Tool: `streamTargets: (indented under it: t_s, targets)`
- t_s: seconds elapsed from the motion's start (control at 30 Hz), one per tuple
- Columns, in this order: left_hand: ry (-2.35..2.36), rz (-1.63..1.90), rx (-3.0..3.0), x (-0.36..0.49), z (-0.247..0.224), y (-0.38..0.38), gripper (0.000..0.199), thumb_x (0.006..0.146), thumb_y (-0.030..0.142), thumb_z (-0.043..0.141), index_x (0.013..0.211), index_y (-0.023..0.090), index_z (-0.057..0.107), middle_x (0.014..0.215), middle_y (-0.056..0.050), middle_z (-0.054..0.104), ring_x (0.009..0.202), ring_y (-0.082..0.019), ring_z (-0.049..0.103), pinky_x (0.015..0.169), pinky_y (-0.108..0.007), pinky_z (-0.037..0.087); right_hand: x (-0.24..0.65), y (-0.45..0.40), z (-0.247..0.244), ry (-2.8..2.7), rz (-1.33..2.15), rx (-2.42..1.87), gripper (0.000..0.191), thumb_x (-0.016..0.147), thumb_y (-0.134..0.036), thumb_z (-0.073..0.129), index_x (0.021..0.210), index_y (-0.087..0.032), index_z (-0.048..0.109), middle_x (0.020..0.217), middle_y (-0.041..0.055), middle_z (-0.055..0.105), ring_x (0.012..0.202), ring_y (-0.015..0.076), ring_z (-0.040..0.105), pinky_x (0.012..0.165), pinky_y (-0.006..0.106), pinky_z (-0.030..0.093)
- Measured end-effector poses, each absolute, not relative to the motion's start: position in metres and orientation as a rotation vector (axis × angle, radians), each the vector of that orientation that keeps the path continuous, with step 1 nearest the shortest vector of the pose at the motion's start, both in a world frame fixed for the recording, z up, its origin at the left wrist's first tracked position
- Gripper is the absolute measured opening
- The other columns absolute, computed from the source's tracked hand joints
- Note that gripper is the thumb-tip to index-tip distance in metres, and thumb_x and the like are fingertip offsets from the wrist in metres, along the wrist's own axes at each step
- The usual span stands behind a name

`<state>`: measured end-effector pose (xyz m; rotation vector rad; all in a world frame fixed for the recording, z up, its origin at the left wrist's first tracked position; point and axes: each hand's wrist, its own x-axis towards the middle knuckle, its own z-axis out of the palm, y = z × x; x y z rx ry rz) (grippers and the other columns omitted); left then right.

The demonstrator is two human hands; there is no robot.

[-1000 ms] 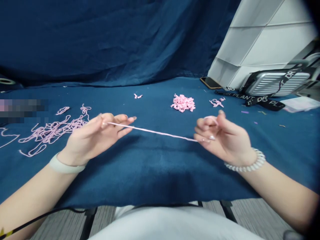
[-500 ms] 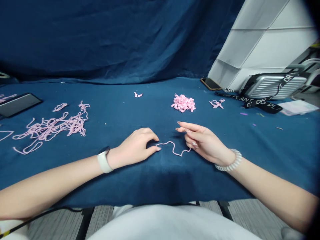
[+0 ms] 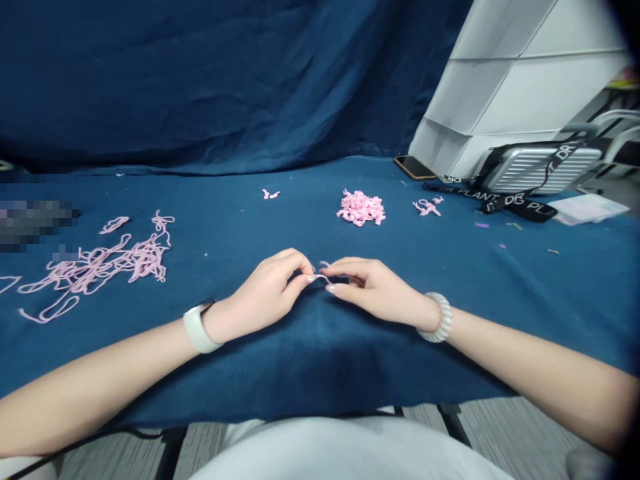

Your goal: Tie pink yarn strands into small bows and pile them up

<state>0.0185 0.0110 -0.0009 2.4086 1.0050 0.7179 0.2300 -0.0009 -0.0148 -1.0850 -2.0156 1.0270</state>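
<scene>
Left hand (image 3: 273, 287) pinching pink yarn strand (image 3: 323, 277), strand between both hands

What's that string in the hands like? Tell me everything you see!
The string is thin and pale pink, like soft yarn. A short bit curves loosely between the hands, above the blue cloth. The left hand pinches it, and it reaches the thumb of the right hand. Fingers hide parts, so I can't tell where its ends are.

There are two hands (image 3: 270, 290), one wristband (image 3: 200, 329), one bracelet (image 3: 443, 317) and one silver case (image 3: 543, 170).
</scene>
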Motion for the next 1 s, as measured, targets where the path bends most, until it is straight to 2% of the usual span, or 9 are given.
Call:
streamTargets:
  t_s: [0.07, 0.17, 0.3, 0.43, 0.6, 0.7, 0.83, 1.0]
  targets:
    - [0.980, 0.802, 2.335, 0.022, -0.001, 0.011, 0.011, 0.087, 0.020, 0.048, 0.078, 0.017, 0.054, 0.094, -0.005, 0.061, 0.093, -0.017, 0.056, 0.082, -0.031, 0.042, 0.224, 0.000, -0.019, -2.048, 1.036, -1.065, 0.021, 0.084, -0.031, 0.055, 0.087, -0.016, 0.070, 0.087, 0.0042, 0.067, 0.072, 0.0122, 0.057, 0.066, 0.025, 0.044]
    - [1.031, 0.928, 1.979, 0.026, -0.009, 0.013, 0.013, 0.087, 0.027, 0.051, 0.083, 0.016, 0.058, 0.098, -0.006, 0.063, 0.095, -0.018, 0.058, 0.080, -0.030, 0.044, 0.220, 0.000, -0.023, -1.951, 1.085, -1.137, 0.030, 0.087, -0.035, 0.051, 0.072, -0.014, 0.066, 0.068, 0.0020, 0.060, 0.059, 0.0096, 0.049, 0.058, 0.023, 0.039]
    - [1.008, 0.881, 1.415, 0.026, -0.024, 0.015, 0.026, 0.084, 0.036, 0.056, 0.099, 0.015, 0.062, 0.096, -0.007, 0.066, 0.082, -0.015, 0.060, 0.068, -0.026, 0.046, 0.220, -0.005, -0.025, -1.832, 1.143, -1.158, 0.027, 0.085, -0.033, 0.052, 0.076, -0.012, 0.066, 0.069, 0.0025, 0.059, 0.060, 0.0095, 0.048, 0.058, 0.023, 0.039]
    - [0.828, 0.778, 1.247, 0.027, -0.031, 0.011, 0.028, 0.076, 0.028, 0.068, 0.102, 0.017, 0.066, 0.096, -0.007, 0.067, 0.078, -0.013, 0.059, 0.062, -0.022, 0.044, 0.218, -0.012, -0.025, -1.775, 1.204, -1.110, 0.025, 0.085, -0.032, 0.053, 0.074, -0.013, 0.064, 0.067, 0.0010, 0.056, 0.058, 0.0083, 0.044, 0.055, 0.022, 0.036]
    - [0.721, 0.807, 1.120, 0.034, -0.032, 0.006, 0.029, 0.072, 0.025, 0.073, 0.100, 0.020, 0.070, 0.077, -0.002, 0.066, 0.065, -0.008, 0.054, 0.061, -0.022, 0.041, 0.214, -0.016, -0.024, -1.738, 1.330, -1.057, 0.022, 0.085, -0.028, 0.051, 0.074, -0.013, 0.062, 0.056, -0.0037, 0.046, 0.049, 0.0061, 0.034, 0.050, 0.021, 0.031]
    - [0.662, 0.829, 1.068, 0.037, -0.033, 0.005, 0.023, 0.071, 0.023, 0.074, 0.093, 0.021, 0.072, 0.075, -0.001, 0.066, 0.066, -0.008, 0.055, 0.064, -0.023, 0.041, 0.212, -0.016, -0.023, -1.729, 1.355, -1.056, 0.021, 0.084, -0.027, 0.052, 0.071, -0.013, 0.061, 0.056, -0.0042, 0.046, 0.049, 0.0060, 0.034, 0.051, 0.021, 0.032]
    - [0.631, 0.846, 1.110, 0.039, -0.035, 0.005, 0.009, 0.072, 0.020, 0.073, 0.080, 0.017, 0.073, 0.076, -0.002, 0.065, 0.066, -0.008, 0.054, 0.064, -0.023, 0.041, 0.211, -0.016, -0.023, -1.734, 1.350, -1.058, 0.024, 0.084, -0.026, 0.053, 0.064, -0.014, 0.057, 0.062, -0.0015, 0.054, 0.056, 0.0071, 0.042, 0.058, 0.022, 0.038]
    - [0.664, 0.878, 0.937, 0.039, -0.034, 0.004, 0.010, 0.069, 0.022, 0.075, 0.078, 0.018, 0.074, 0.073, -0.002, 0.068, 0.064, -0.009, 0.057, 0.062, -0.022, 0.043, 0.212, -0.016, -0.025, -1.754, 1.347, -1.076, 0.022, 0.084, -0.031, 0.053, 0.074, -0.013, 0.063, 0.079, 0.0052, 0.065, 0.074, 0.0132, 0.056, 0.071, 0.026, 0.044]
